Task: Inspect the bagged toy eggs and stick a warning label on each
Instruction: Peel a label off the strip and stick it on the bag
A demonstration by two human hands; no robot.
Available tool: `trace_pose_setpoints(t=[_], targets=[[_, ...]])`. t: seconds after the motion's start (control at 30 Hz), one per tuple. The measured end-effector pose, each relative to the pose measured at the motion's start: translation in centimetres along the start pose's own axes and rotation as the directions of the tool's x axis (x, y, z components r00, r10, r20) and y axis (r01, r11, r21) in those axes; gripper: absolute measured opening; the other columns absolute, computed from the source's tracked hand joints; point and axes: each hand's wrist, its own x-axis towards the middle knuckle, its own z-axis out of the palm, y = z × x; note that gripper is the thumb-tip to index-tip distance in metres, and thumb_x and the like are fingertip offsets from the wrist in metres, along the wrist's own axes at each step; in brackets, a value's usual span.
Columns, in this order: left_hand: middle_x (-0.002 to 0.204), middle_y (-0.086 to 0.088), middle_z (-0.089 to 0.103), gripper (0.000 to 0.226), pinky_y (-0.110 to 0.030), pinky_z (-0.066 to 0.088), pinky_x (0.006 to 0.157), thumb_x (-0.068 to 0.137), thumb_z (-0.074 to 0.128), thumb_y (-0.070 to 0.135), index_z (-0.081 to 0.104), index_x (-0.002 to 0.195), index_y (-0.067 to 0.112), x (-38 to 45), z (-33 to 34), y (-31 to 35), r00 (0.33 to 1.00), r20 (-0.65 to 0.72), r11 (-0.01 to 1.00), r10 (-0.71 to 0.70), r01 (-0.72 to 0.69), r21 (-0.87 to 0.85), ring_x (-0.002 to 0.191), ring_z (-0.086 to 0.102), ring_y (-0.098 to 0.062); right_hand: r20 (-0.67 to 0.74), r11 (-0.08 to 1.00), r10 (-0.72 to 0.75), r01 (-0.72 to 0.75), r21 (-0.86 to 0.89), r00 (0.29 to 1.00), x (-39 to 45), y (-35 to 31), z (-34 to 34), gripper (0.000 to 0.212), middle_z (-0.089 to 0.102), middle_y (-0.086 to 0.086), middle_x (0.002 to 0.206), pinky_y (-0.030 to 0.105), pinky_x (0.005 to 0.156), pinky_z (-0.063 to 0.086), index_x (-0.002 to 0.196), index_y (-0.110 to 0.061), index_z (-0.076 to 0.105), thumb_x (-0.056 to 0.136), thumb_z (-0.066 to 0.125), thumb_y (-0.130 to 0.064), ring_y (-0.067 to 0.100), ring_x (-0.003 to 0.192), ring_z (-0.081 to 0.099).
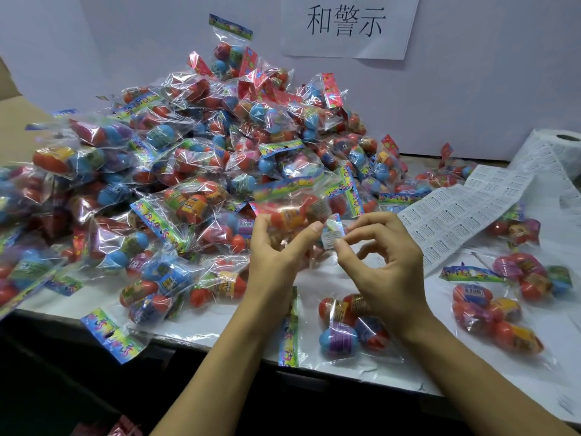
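Bagged toy eggs (292, 212): one clear bag is held up over the front of the surface (204, 325), in front of the big pile (188, 158). Left hand (276, 247) is curled round the bag from below, thumb on its near face. Right hand (383, 256) pinches a small warning label (331, 234) betw. thumb and forefinger, other fingers loosely bent; label edge is at or just off the bag's lower right corner, contact can't be told. Label strip (456, 215) runs from the roll (562, 152) at right. Step judged: label placement. To be done well: film should be pulled taut w/ left thumb, label laid on a flat patch, not over an egg curve or the header card, then rubbed down edge to edge so no corner lifts. Crinkly film prob. slips, so firm grip needed.
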Motion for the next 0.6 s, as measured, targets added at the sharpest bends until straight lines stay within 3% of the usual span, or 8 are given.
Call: trace_pose_setpoints(t=[0.07,0.17,0.3,0.43,0.6], targets=[[0.096,-0.005,0.076,0.061,-0.039,0.059,0.075,0.07,0.091,0.025,0.058,0.12,0.012,0.11,0.03,0.16,0.999,0.035,0.997,-0.041,0.043,-0.056,0.091,0.075,-0.025,0.003,0.998,-0.044,0.045,-0.039,0.999,0.02,-0.07,-0.12,0.01,0.061,0.006,0.096,0.029,0.067,0.054,0.082,-0.005,0.072,0.081,0.081,-0.001,0.016,0.091,0.064],[0.098,-0.014,0.075,0.073,-0.042,0.058,0.079,0.067,0.094,0.016,0.057,0.128,0.002,0.21,0.14,0.18,0.996,0.031,0.991,-0.085,0.088,-0.098,0.09,0.074,-0.031,0.018,0.979,-0.16,0.161,-0.127,0.987,-0.06,-0.22,-0.18,0.01,0.062,0.008,0.094,0.023,0.074,0.051,0.081,-0.002,0.072,0.079,0.082,0.0,0.011,0.091,0.061],[0.097,-0.021,0.07,0.043,-0.04,0.057,0.076,0.073,0.086,0.003,0.067,0.111,0.003,0.48,0.14,0.06,0.992,0.055,0.98,-0.118,0.125,-0.156,0.086,0.068,-0.033,0.068,0.916,-0.334,0.341,-0.209,0.94,-0.15,-0.27,0.0,0.009,0.064,0.012,0.092,0.031,0.078,0.052,0.078,0.002,0.071,0.079,0.08,0.005,0.02,0.088,0.063],[0.097,-0.022,0.065,0.044,-0.051,0.053,0.085,0.072,0.085,-0.003,0.065,0.109,0.011,0.48,0.11,-0.08,0.991,0.046,0.978,-0.128,0.134,-0.162,0.089,0.066,-0.035,0.139,0.862,-0.425,0.447,-0.238,0.895,-0.09,-0.27,-0.01,0.009,0.067,0.011,0.094,0.037,0.075,0.053,0.075,0.001,0.07,0.081,0.075,0.003,0.027,0.086,0.065],[0.09,-0.02,0.066,0.049,-0.042,0.056,0.075,0.066,0.085,0.003,0.066,0.11,0.01,0.53,0.18,0.14,0.982,0.011,0.968,-0.188,0.187,-0.165,0.082,0.067,-0.033,0.186,0.835,-0.462,0.496,-0.237,0.867,0.09,-0.41,-0.1,0.009,0.069,0.011,0.097,0.04,0.072,0.053,0.074,0.001,0.072,0.082,0.075,0.003,0.028,0.083,0.066]])
